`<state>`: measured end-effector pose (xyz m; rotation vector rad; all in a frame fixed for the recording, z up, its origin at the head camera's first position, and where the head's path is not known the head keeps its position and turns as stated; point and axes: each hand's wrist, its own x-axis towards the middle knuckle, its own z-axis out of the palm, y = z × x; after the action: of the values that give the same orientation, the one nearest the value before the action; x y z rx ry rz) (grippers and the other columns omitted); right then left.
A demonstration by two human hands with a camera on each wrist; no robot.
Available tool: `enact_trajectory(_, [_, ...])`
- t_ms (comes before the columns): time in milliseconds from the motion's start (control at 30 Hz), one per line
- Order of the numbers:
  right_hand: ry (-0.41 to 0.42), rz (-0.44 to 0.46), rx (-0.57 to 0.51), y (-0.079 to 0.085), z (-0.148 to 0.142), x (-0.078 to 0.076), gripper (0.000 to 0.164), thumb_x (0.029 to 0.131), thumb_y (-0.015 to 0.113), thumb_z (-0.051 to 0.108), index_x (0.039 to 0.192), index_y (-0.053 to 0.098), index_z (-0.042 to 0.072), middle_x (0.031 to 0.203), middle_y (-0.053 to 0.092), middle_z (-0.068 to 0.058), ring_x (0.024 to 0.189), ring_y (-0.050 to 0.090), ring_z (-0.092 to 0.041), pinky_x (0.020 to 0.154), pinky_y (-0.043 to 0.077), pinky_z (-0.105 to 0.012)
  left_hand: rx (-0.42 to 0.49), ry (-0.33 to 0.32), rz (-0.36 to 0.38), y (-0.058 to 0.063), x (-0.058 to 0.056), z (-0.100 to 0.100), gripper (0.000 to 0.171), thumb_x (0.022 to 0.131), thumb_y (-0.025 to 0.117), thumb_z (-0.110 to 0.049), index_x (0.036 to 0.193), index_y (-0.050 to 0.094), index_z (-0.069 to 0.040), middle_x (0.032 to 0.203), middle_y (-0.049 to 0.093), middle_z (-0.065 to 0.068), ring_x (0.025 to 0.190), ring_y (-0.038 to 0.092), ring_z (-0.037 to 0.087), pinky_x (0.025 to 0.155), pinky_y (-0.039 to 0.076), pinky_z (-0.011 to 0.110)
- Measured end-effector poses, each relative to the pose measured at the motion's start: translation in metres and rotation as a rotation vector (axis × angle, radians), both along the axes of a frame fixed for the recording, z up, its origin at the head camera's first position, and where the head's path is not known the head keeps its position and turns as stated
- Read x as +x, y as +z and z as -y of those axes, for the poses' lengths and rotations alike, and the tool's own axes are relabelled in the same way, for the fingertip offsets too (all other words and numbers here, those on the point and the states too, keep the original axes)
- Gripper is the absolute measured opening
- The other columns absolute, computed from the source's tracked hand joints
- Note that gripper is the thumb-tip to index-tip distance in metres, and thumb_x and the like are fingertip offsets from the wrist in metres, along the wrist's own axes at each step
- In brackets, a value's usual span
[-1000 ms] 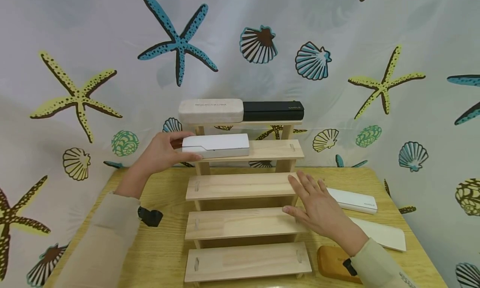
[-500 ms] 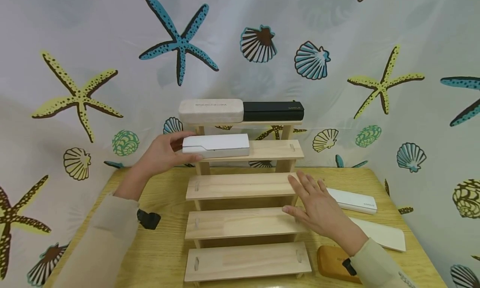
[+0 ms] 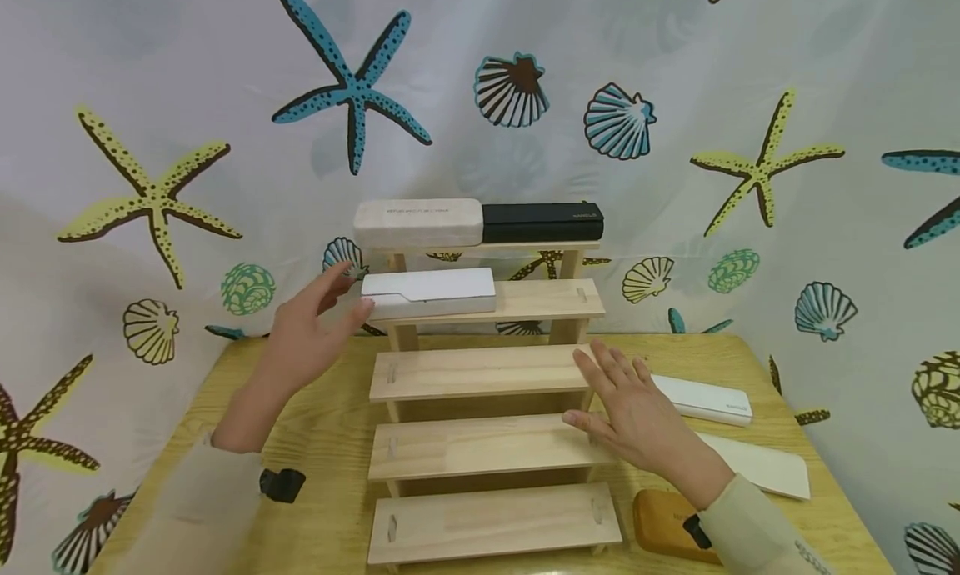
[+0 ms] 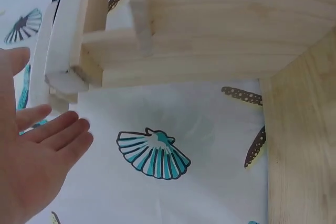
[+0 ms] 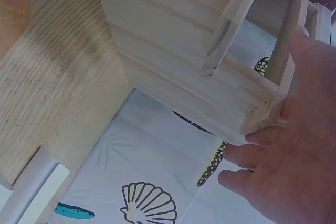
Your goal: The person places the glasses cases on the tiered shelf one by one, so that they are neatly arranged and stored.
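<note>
A white glasses case lies on the left half of the second-highest step of a tiered wooden rack. Just left of it my left hand has its thumb and fingers spread apart, holding nothing; in the left wrist view the left palm is turned up beside the rack's end. My right hand is at the rack's right end, fingers extended, the fingertips against the edge of the middle step. In the right wrist view the right hand is beside that shelf end.
On the top step sit a marbled white case and a black case, end to end. Right of the rack, on the wooden table, lie a white case, a cream case and an orange-brown case. A patterned curtain hangs behind.
My left hand has let go of the white glasses case and drawn back to the left. The case stays on its step. My right hand has stayed in place.
</note>
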<state>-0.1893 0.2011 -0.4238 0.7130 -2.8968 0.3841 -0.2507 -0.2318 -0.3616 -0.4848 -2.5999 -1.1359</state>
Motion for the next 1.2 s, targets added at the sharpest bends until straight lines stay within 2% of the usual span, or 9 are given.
enact_trajectory(100, [0.005, -0.001, 0.001, 0.001, 0.001, 0.000, 0.085, 0.104, 0.060, 0.055, 0.167, 0.030, 0.007, 0.173, 0.025, -0.024, 0.154, 0.034, -0.051, 0.123, 0.027, -0.070, -0.064, 0.042, -0.120, -0.015, 0.017, -0.002, 0.070, 0.105, 0.066, -0.037, 0.162, 0.040, -0.005, 0.156, 0.052, 0.026, 0.143, 0.050, 0.048, 0.113, 0.043, 0.066])
enact_trajectory(167, [0.005, 0.000, 0.003, 0.001, 0.002, 0.000, 0.085, 0.104, 0.060, 0.054, 0.167, 0.030, 0.007, 0.173, 0.025, -0.024, 0.155, 0.034, -0.050, 0.123, 0.027, -0.070, -0.107, 0.057, -0.157, -0.027, 0.028, -0.004, 0.069, 0.104, 0.067, -0.035, 0.160, 0.043, -0.002, 0.156, 0.051, 0.026, 0.142, 0.050, 0.049, 0.112, 0.043, 0.067])
enact_trajectory(367, [0.006, 0.006, 0.001, 0.001, 0.002, 0.000, 0.085, 0.104, 0.059, 0.054, 0.167, 0.029, 0.007, 0.173, 0.025, -0.023, 0.155, 0.033, -0.050, 0.124, 0.026, -0.070, -0.257, 0.047, -0.162, -0.053, 0.053, -0.015, 0.073, 0.102, 0.067, -0.040, 0.158, 0.043, -0.001, 0.158, 0.048, 0.031, 0.147, 0.044, 0.053, 0.117, 0.036, 0.069])
enact_trajectory(533, [0.003, 0.015, -0.009, 0.000, 0.002, 0.000, 0.084, 0.104, 0.059, 0.054, 0.167, 0.028, 0.006, 0.172, 0.025, -0.024, 0.156, 0.031, -0.050, 0.124, 0.025, -0.070, -0.395, 0.001, -0.165, -0.063, 0.065, -0.033, 0.075, 0.102, 0.066, -0.046, 0.158, 0.044, -0.001, 0.159, 0.044, 0.033, 0.151, 0.037, 0.054, 0.122, 0.031, 0.069])
enact_trajectory(700, [-0.002, 0.018, -0.017, -0.003, 0.003, 0.001, 0.084, 0.104, 0.059, 0.054, 0.167, 0.028, 0.007, 0.173, 0.025, -0.023, 0.156, 0.031, -0.050, 0.124, 0.026, -0.070, -0.483, -0.019, -0.130, -0.068, 0.071, -0.049, 0.080, 0.102, 0.061, -0.054, 0.165, 0.036, -0.011, 0.166, 0.036, 0.028, 0.158, 0.029, 0.048, 0.127, 0.025, 0.063])
enact_trajectory(900, [0.000, 0.043, -0.034, -0.006, 0.003, 0.000, 0.085, 0.105, 0.058, 0.055, 0.168, 0.026, 0.008, 0.174, 0.022, -0.022, 0.157, 0.028, -0.049, 0.125, 0.023, -0.069, -0.519, -0.034, -0.151, -0.074, 0.073, -0.058, 0.082, 0.101, 0.061, -0.056, 0.165, 0.035, -0.012, 0.167, 0.035, 0.028, 0.158, 0.028, 0.047, 0.130, 0.022, 0.059])
enact_trajectory(1000, [-0.011, 0.084, -0.079, -0.005, 0.000, 0.001, 0.085, 0.105, 0.057, 0.055, 0.169, 0.023, 0.010, 0.175, 0.020, -0.022, 0.158, 0.026, -0.049, 0.126, 0.021, -0.068, -0.518, -0.040, -0.162, -0.076, 0.073, -0.060, 0.082, 0.101, 0.061, -0.057, 0.165, 0.035, -0.013, 0.167, 0.035, 0.027, 0.158, 0.028, 0.047, 0.130, 0.021, 0.059])
enact_trajectory(1100, [-0.032, 0.121, -0.150, -0.004, -0.008, 0.003, 0.084, 0.105, 0.059, 0.055, 0.169, 0.024, 0.012, 0.175, 0.021, -0.021, 0.158, 0.024, -0.050, 0.124, 0.026, -0.070, -0.526, -0.045, -0.167, -0.077, 0.073, -0.061, 0.081, 0.101, 0.060, -0.057, 0.166, 0.035, -0.014, 0.168, 0.034, 0.027, 0.159, 0.028, 0.047, 0.130, 0.020, 0.059])
enact_trajectory(1200, [-0.042, 0.116, -0.230, -0.006, -0.019, 0.006, 0.081, 0.104, 0.062, 0.051, 0.167, 0.030, 0.011, 0.173, 0.027, -0.021, 0.156, 0.028, -0.052, 0.118, 0.034, -0.072, -0.540, -0.048, -0.168, -0.077, 0.074, -0.062, 0.081, 0.101, 0.060, -0.057, 0.165, 0.035, -0.014, 0.169, 0.032, 0.028, 0.158, 0.027, 0.048, 0.130, 0.020, 0.060])
